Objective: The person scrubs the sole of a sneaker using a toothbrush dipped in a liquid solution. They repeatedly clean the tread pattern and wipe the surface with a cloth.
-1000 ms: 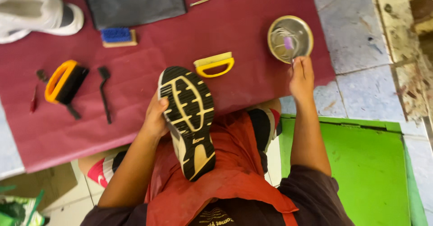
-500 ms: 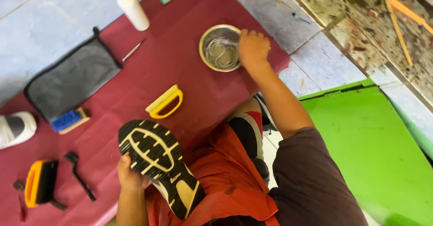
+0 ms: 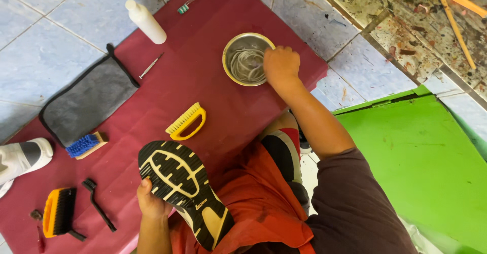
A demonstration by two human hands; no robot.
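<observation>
A maroon mat [image 3: 203, 89] on the tiled floor [image 3: 45, 25] carries brushes, bowl [image 3: 247, 59], bottle [image 3: 145, 21], cloth [image 3: 86, 102].

Lying sole-up in the left hand [image 3: 152, 203], over the lap: shoe [image 3: 185, 189] with black-and-cream tread, toe pointing up-left. Sitting upright on the maroon mat: round steel bowl [image 3: 234, 46] holding coiled pale laces, right hand [image 3: 280, 65] dipping over its rim.

Single head view, looking steeply down from above, fairly close; maroon mat [image 3: 152, 107] fills left and centre of frame, green board [image 3: 421, 157] lower right.
</observation>
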